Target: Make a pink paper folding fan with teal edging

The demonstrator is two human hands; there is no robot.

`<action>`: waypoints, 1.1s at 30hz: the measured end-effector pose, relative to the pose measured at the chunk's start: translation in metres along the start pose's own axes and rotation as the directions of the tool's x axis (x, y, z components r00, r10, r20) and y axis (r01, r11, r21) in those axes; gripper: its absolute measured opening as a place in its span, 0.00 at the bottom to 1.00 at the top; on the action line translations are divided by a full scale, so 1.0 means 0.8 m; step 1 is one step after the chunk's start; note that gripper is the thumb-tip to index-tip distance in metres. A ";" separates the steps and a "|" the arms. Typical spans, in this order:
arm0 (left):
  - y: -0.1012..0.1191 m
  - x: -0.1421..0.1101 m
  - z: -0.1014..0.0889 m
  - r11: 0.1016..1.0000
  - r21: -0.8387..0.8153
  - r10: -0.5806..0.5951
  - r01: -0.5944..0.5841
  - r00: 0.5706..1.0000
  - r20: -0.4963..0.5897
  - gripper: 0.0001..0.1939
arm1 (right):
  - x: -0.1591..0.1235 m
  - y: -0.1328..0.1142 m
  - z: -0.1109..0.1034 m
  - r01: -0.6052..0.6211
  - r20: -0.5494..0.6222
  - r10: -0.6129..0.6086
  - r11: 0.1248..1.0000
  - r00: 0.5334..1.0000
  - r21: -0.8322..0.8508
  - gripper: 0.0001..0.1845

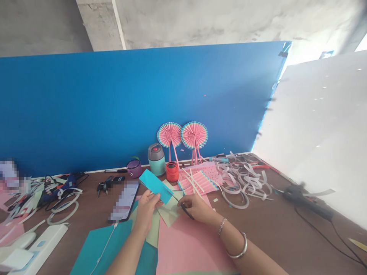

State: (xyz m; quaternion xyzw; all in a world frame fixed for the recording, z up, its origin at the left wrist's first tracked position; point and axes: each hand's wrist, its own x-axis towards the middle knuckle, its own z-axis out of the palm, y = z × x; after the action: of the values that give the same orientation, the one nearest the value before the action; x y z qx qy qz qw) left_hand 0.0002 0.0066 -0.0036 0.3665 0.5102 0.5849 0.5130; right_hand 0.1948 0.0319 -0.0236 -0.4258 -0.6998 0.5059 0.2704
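My left hand (149,206) pinches the lower edge of a blue strip of paper (153,184), tilted above the desk. In my right hand (195,208) is a pair of scissors (187,211), its blades at the right end of the blue strip. Whether the blades are open is too small to tell. Below both hands lie a large pink sheet (183,244), pale green paper (169,212) and teal sheets (100,248). Just beyond my right hand sits a pleated pink paper (199,183) with thin cream strips across it.
Two round pink paper fans (194,135) stand against the blue partition (114,107). A teal flask (156,160), red jar (172,172) and purple pot (133,168) line the back. Curled strips (237,187) and a glue gun (304,200) lie right; a phone (124,200) and power strip (43,252) left.
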 end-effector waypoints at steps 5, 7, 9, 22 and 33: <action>0.001 -0.001 0.001 1.000 0.001 -0.001 0.001 1.000 -0.002 0.20 | -0.001 -0.004 -0.001 0.004 -0.005 -0.004 1.000 1.000 -0.016 0.09; 0.002 -0.002 0.001 1.000 -0.003 -0.004 0.004 1.000 -0.006 0.20 | -0.001 -0.005 -0.001 0.008 -0.007 -0.008 1.000 1.000 -0.023 0.09; 0.002 -0.001 0.001 1.000 -0.007 -0.007 0.007 1.000 -0.012 0.20 | 0.000 -0.005 -0.001 0.021 -0.005 -0.021 0.999 1.000 -0.028 0.08; -0.022 0.010 -0.005 0.998 -0.054 -0.039 0.038 0.999 -0.015 0.19 | 0.003 0.004 0.002 -0.004 -0.024 0.003 0.999 1.000 -0.041 0.09; -0.016 0.006 -0.005 0.990 -0.100 -0.091 0.103 0.989 0.113 0.16 | -0.002 -0.008 0.002 0.010 -0.028 -0.011 0.999 1.000 -0.033 0.09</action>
State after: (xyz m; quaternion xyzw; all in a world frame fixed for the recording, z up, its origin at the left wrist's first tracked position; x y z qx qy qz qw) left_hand -0.0014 0.0097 -0.0174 0.3449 0.4674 0.5645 0.5864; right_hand 0.1924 0.0292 -0.0180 -0.4338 -0.7063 0.4866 0.2760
